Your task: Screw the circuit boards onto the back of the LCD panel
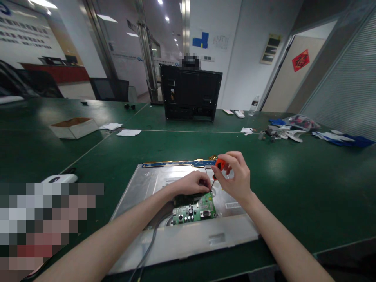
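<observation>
My right hand [236, 178] had its grip clamped on the small screwdriver with the orange handle [219, 164], fingers pinched around the top of the handle. The screwdriver's long axis ran from that handle, up and to the right, down and leftward to its thin dark tip, which met the far corner of the small green circuit board [195, 212]. So the board lay below and to the left of my right grip, nearer to me than the handle.

My left hand [190, 183] rested palm down with fingers curled at the far edge of that same board, just beside the tip; whether it pinched anything I could not tell. It was the hand nearer the board, touching it, while the right reached it only through the tool.

The board sat on the flat silver metal back panel of a monitor [141, 184], which lay on the green counter [293, 176]. A grey cable [149, 244] ran from the board toward me. Along the panel's far edge was a narrow blue strip board [176, 164]. Far across the counter stood a black computer case [190, 92], and to the far left an open shallow cardboard box [73, 127].
</observation>
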The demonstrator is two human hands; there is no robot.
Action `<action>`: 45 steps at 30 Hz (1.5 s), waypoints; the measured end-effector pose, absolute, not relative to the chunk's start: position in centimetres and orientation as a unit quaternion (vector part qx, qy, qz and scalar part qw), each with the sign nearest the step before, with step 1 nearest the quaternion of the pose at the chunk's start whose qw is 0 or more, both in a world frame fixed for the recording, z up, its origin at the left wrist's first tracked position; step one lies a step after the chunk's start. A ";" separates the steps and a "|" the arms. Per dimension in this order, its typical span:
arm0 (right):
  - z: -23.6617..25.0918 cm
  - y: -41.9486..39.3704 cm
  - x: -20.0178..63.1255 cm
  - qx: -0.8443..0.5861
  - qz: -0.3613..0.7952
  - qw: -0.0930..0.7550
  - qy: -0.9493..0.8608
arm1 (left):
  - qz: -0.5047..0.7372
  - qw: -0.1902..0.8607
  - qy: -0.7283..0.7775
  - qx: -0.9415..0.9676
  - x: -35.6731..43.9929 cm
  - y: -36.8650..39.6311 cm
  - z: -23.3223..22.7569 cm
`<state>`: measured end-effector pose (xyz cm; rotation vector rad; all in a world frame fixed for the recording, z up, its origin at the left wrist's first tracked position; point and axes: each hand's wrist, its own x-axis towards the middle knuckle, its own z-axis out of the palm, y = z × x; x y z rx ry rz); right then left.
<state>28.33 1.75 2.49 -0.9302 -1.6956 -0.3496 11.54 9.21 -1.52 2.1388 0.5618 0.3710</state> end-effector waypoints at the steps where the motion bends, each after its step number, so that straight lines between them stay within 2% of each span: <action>1: 2.5 1.7 28.3 -0.392 -0.145 0.555 -0.719 | 0.150 0.434 0.225 0.860 11.5 9.2 -1.5; 13: 1.8 2.0 28.3 -0.388 -0.090 0.582 -0.709 | 0.137 0.429 0.233 0.862 11.5 9.2 -1.3; 19: 1.8 1.9 28.2 -0.404 -0.069 0.565 -0.716 | 0.138 0.440 0.233 0.856 11.5 9.2 -1.4; 30: 2.7 1.7 28.2 -0.389 -0.078 0.542 -0.741 | 0.146 0.430 0.219 0.864 11.6 9.4 -1.8; 40: 1.6 2.1 28.3 -0.417 -0.088 0.564 -0.707 | 0.140 0.433 0.223 0.862 11.6 9.3 -1.5; 45: 1.6 2.0 28.2 -0.413 -0.058 0.566 -0.711 | 0.146 0.438 0.217 0.860 11.5 9.3 -1.5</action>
